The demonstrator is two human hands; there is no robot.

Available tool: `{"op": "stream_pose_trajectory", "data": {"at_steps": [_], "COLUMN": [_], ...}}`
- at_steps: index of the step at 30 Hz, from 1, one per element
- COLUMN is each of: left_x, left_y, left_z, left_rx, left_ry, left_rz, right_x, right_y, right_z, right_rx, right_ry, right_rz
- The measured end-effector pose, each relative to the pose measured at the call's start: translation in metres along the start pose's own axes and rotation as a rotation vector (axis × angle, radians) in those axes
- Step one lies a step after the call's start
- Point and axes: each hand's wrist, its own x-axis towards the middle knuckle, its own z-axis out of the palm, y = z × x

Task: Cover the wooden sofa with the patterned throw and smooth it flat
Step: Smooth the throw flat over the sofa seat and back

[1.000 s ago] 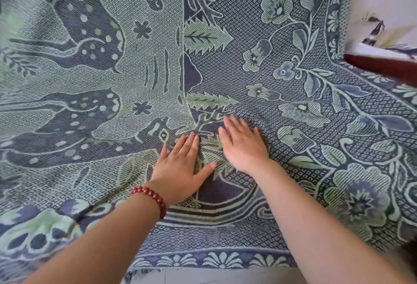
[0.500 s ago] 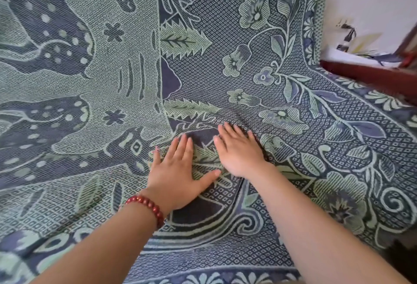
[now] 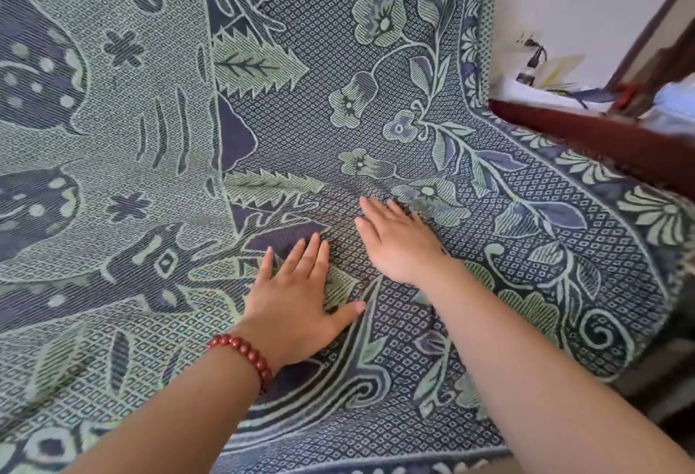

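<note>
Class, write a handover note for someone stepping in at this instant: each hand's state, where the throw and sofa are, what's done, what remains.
Left hand: flat, fingers straight, pressing the throw.
Right hand: flat on the throw beside it, not touching the left.
Throw covers seat and back; the sofa shows only as a bare wooden arm at right.
Done: draping.
Left: smooth the puckers just beyond the right fingertips.

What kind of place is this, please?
Probably a home living room: a spread blue-and-green woven patterned throw, a dark red-brown wooden sofa armrest and a plain white wall.
</note>
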Motion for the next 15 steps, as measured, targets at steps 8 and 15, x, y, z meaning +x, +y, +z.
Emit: {"op": "stream_pose_trajectory", "data": {"at_steps": [8, 15], "left_x": [0.020, 0.022], "left_y": [0.051, 0.056], "left_z": [-0.003, 0.011], "left_rx": [-0.035, 0.013], "left_ry": [-0.029, -0.085], "left_rz": [0.073, 0.016], "right_x": [-0.012, -0.015], "right_y": [0.050, 0.045], "right_z": [0.003, 0.022], "right_rx": [-0.054, -0.065], "right_ry": [-0.054, 0.003], "right_rz": [0.053, 0.069]}}
